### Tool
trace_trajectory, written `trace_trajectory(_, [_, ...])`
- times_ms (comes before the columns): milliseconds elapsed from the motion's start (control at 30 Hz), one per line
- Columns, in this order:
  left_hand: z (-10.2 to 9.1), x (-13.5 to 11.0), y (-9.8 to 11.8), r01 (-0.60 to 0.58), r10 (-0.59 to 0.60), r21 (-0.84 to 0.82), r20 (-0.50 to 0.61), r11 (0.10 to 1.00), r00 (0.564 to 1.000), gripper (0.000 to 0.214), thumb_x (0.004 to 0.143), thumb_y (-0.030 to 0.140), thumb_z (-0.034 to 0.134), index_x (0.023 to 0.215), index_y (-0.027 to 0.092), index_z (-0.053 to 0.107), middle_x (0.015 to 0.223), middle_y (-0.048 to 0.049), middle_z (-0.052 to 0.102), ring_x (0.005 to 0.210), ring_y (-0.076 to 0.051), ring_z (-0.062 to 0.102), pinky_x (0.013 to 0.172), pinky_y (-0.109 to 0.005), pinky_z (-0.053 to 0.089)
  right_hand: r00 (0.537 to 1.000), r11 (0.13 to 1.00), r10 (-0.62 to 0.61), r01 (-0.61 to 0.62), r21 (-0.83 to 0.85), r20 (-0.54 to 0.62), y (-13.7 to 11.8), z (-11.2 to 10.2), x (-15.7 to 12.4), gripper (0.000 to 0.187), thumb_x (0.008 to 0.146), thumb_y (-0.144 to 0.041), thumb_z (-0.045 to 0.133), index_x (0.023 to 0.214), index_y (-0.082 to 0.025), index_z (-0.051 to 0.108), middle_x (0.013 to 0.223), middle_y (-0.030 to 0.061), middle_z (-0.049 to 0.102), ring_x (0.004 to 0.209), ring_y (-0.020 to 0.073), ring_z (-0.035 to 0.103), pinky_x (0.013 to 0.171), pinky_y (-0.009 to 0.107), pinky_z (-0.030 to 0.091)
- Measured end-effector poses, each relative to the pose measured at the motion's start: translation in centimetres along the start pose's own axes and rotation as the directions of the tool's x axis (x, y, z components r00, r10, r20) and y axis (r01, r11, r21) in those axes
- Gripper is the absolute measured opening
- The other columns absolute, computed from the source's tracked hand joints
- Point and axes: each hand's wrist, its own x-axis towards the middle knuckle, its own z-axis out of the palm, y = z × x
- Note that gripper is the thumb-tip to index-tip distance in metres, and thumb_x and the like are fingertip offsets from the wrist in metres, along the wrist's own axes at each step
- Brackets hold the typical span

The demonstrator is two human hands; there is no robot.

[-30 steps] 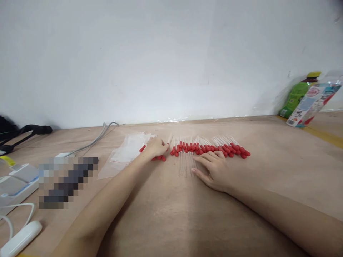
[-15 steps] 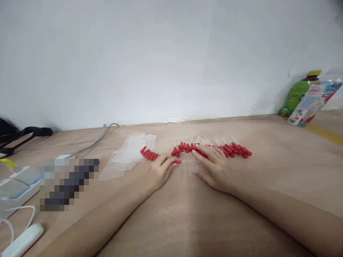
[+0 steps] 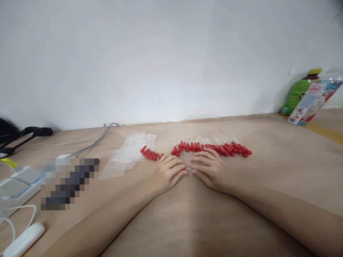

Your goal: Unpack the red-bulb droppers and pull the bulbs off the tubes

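Note:
My left hand is closed, with a bit of a red rubber dropper bulb showing at its fingertips. Close by on the right, my right hand has its fingers bent together around a thin glass dropper tube, mostly hidden by the fingers. Between and beyond the fingertips lie several bare glass tubes side by side. Loose red rubber bulbs form a curved row just past my left hand. Behind my right hand runs a long row of droppers, glass stems pointing to the wall and red bulbs toward me.
Clear zip bags lie in a fanned pile at the left. Farther left are a blurred-out dark object, a white power strip and a grey cable. Two drink bottles, one green, stand at the far right by the wall.
Both hands have come closer together and slightly toward me, with the red bulb and glass tube between them. My left fingers now cover most of the bulb.

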Motion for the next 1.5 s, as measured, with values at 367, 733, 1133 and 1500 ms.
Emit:
trace_trajectory(367, [-0.7,0.4,0.8,-0.052,0.047,0.034,0.113,0.998,0.992,0.014,0.086,0.023,0.046,0.082,0.016,0.057,0.087,-0.0023,0.064,0.093,-0.018,0.051,0.086,-0.036,0.033,0.995,0.98,-0.096,0.098,0.173,-0.021,-0.3,0.6,-0.3,0.016,0.083,-0.014,0.049,0.093,-0.016,0.062,0.095,0.0079,0.067,0.095,0.0147,0.059,0.096,0.038,0.041])
trace_trajectory(733, [-0.9,0.3,0.8,-0.088,0.083,0.029,0.142,0.996,0.986,0.02,0.089,0.025,0.04,0.079,0.016,0.056,0.083,-0.0034,0.062,0.092,-0.017,0.052,0.087,-0.036,0.031,0.978,0.971,-0.195,0.203,0.13,-0.067,-0.1,0.4,-1.3,0.023,0.08,-0.007,0.051,0.102,-0.013,0.058,0.099,0.0092,0.066,0.108,0.0173,0.053,0.101,0.04,0.038])
trace_trajectory(1133, [-3.5,-0.9,-3.8,0.348,-0.347,0.017,-0.049,0.937,0.937,0.023,0.088,0.024,0.039,0.083,0.018,0.06,0.083,-0.0052,0.052,0.081,-0.016,0.051,0.073,-0.03,0.043,0.976,0.992,0.124,-0.128,-0.011,-0.177,1.8,-1.5,-2.0,0.023,0.081,-0.018,0.053,0.102,-0.022,0.062,0.065,0.0005,0.06,0.069,0.0148,0.056,0.067,0.032,0.044])
trace_trajectory(1500, [-5.5,-2.4,-10.6,0.696,-0.705,0.163,-0.005,0.699,0.709,0.027,0.075,0.031,0.05,0.097,0.018,0.057,0.072,-0.0013,0.053,0.062,-0.015,0.053,0.064,-0.029,0.044,0.957,0.946,0.28,-0.288,-0.149,-0.071,0.7,-0.8,-1.3,0.014,0.079,-0.016,0.048,0.085,-0.016,0.06,0.073,0.0005,0.065,0.065,0.0126,0.051,0.07,0.032,0.028])
